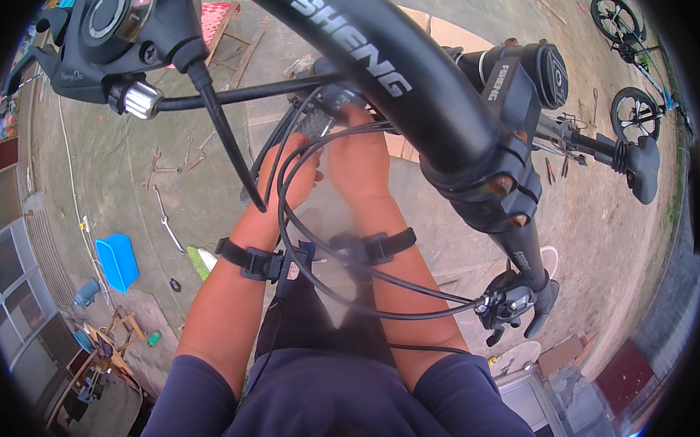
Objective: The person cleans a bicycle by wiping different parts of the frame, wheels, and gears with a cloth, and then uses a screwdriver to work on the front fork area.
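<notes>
A black bicycle handlebar (374, 61) slants across the upper middle, close to me, and ends in a stem (509, 94). Below it, my left hand (291, 165) is closed with curled fingers beside a dark grey textured part (318, 124). My right hand (359, 157), also closed, has its fingertips at that same part, partly behind the cables. What either hand grips is hidden. Several black cables (287, 213) loop in front of my hands and forearms. At upper left is a shifter with a brake lever (116, 41); another brake lever assembly (514, 301) hangs at lower right.
The bicycle saddle (643, 170) juts out on the right. Wrenches (165, 215) and other tools lie on the concrete floor at left, near a blue bin (117, 262). Pliers (551, 171) rest at right. Another bicycle (632, 69) is at far right.
</notes>
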`<state>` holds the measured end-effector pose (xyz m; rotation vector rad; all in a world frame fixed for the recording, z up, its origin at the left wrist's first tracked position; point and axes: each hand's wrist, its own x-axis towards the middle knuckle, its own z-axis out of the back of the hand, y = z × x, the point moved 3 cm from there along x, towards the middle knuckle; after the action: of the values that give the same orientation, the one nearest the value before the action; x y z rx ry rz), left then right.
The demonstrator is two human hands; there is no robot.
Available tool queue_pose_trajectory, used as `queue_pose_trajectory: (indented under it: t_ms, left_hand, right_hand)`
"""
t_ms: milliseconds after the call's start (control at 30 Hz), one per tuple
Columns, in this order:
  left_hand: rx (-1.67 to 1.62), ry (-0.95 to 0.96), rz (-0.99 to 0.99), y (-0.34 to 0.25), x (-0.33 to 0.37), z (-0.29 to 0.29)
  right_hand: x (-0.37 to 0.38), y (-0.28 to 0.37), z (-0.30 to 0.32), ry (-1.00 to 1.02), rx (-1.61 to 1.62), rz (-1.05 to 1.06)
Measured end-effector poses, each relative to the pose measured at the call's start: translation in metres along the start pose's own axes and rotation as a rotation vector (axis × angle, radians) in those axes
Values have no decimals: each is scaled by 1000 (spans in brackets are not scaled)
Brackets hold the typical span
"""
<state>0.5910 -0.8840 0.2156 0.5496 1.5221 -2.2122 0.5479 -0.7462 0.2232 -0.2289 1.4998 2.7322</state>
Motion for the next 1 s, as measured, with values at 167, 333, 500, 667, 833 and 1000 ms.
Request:
queue_pose_trajectory:
  t_ms: [167, 333, 500, 667, 833, 1000]
  left_hand:
    - [-131, 60, 23, 24, 10, -8]
    - [-217, 6, -43, 30, 9, -12]
    - [-166, 25, -146, 23, 6, -9]
    - [-310, 23, -13, 12, 6, -7]
    - [346, -141, -445, -26, 2, 5]
    - [437, -189, -627, -31, 40, 17]
  right_hand:
    - [0, -4, 0, -5, 13, 13]
    - [-33, -5, 13, -94, -62, 39]
    - [-100, -29, -3, 202, -22, -135]
    - [-136, -11, -34, 597, 972, -703]
    - [-138, -17, -52, 573, 1073, -716]
    - [-143, -21, -62, 468, 1108, -682]
